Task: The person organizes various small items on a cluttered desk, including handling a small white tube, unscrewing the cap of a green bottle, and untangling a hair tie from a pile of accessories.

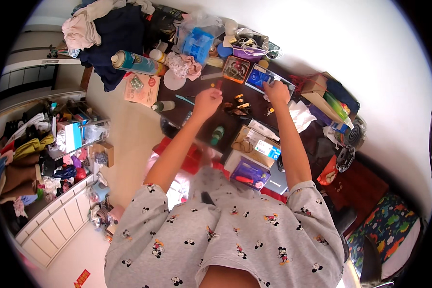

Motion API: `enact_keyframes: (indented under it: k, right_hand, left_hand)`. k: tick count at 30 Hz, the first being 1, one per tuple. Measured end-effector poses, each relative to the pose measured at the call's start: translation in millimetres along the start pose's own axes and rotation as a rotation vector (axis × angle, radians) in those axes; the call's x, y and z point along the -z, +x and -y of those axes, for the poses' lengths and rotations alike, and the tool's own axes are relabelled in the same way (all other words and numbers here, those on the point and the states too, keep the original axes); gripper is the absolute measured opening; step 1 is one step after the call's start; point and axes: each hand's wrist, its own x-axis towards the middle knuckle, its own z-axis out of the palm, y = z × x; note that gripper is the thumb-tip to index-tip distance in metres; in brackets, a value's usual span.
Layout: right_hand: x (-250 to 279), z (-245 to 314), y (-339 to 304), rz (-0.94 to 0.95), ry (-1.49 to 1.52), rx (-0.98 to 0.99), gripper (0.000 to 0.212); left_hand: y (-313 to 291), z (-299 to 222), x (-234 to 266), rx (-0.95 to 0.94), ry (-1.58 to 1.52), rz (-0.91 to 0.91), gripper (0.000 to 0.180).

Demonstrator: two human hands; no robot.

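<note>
grey with small cartoon prints, the shirt (177,235) fills the near edge. past it, a purple box (248,174) sits in front of a brown carton (254,145). a green bottle (217,134) is on the dark table (208,126), left of the carton. farther on, the left hand (210,100) has its fingers curled in; a small red piece (219,84) shows right at the tips, though i cannot tell whether they pinch it. the right hand (277,92) is at the near side of a blue box (261,78), thumb and fingers over its edge; i cannot tell whether it grips. small black and gold bits (239,104) lie between the hands. white tissue (301,116) is to the right. beyond, an orange tray (235,69) stands just beside the blue box, and behind that a purple basket (245,54) holds white cable (252,47).
</note>
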Motion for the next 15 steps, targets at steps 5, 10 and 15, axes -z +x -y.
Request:
enact_keyframes:
  k: [5,10,15]
  right_hand:
    - [14,-6,-41,-0.119,0.134,0.072,0.039]
    - [12,-38,-97,-0.218,0.447,0.181,0.037]
    - [17,-56,-146,-0.138,0.576,0.070,0.031]
  left_hand:
    - [58,-18,-17,-0.325,0.502,-0.162,0.035]
    - [91,-37,-37,-0.414,0.829,-0.123,0.041]
    - [103,-34,-44,-0.322,1.029,-0.079,0.043]
